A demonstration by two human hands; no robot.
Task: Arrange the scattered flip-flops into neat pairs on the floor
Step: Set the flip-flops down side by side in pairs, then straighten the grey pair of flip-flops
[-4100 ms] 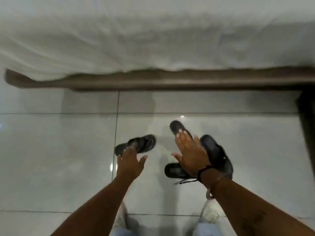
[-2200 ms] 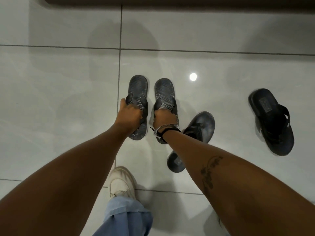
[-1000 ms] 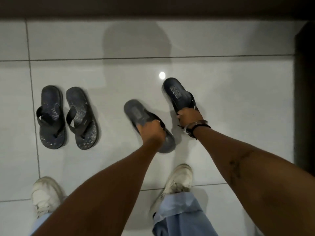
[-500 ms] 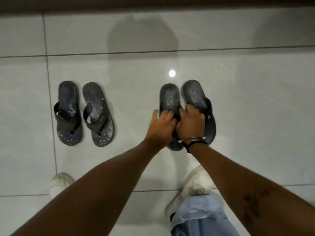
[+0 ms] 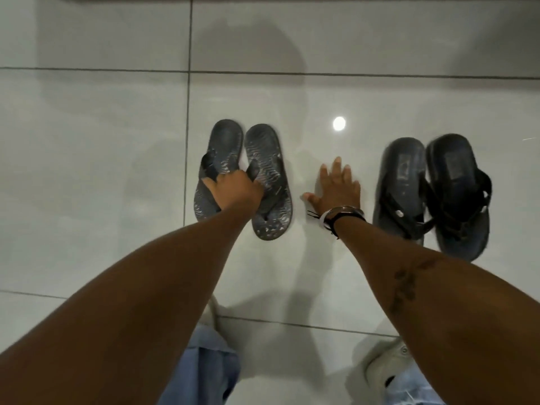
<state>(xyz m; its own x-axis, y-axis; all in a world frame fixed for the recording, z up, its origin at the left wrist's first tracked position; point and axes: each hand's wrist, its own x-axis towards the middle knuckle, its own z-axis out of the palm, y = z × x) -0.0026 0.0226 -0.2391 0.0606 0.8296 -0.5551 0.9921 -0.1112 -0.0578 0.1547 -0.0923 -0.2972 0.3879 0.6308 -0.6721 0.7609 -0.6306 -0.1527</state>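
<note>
Hands: left hand (image 5: pixel 233 188) is closing over the straps of the patterned pair (image 5: pixel 244 179), fingers hooked where the two straps meet; right hand (image 5: pixel 339 185) is hovering spread and empty over bare tile, gripping nothing.
Patterned pair: lying side by side under the left hand, edges touching, toes pointing away from the person; half a second ago these were sitting untouched well to the left of both hands.
Plain dark pair: plain dark pair (image 5: pixel 432 194) is lying just to the right of the right hand, soles touching and slightly overlapping at the straps; half a second ago both hands were pressing these two together, and now both have let go.
Floor: floor (image 5: pixel 87 171) of glossy pale tiles is reflecting a ceiling light beyond the right hand.
Meaning: all four flip-flops are now sitting in two pairs, so the pairing itself looks done.
Likely step: the left hand seems to be nudging or sliding the patterned pair, probably to line it up with the other.
</note>
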